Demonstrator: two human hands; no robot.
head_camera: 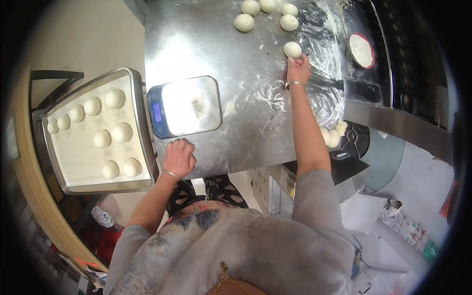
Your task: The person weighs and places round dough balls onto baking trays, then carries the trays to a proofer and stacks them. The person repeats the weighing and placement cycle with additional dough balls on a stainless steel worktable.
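My right hand (298, 70) reaches far across the steel worktable (254, 147), its thumb and fingers at the near side of a smooth white dough ball (292, 49). Curled with nothing visible in it, my left hand (179, 158) rests at the table's near left, just below a kitchen scale (191, 107). The scale's metal platform bears no dough, and its blue end has a lit display. Beyond my right hand sits a group of several dough balls (244, 23). Left of the table, a lined metal tray (84, 155) holds several more dough balls (114, 99), some in a row along its far side.
White flour (273, 96) is smeared over the table's right side. A red-rimmed bowl of flour (361, 51) stands on the dark surface beyond. More dough pieces (333, 138) lie at the near right corner, partly behind my forearm. A metal cabinet (273, 191) is below the near edge.
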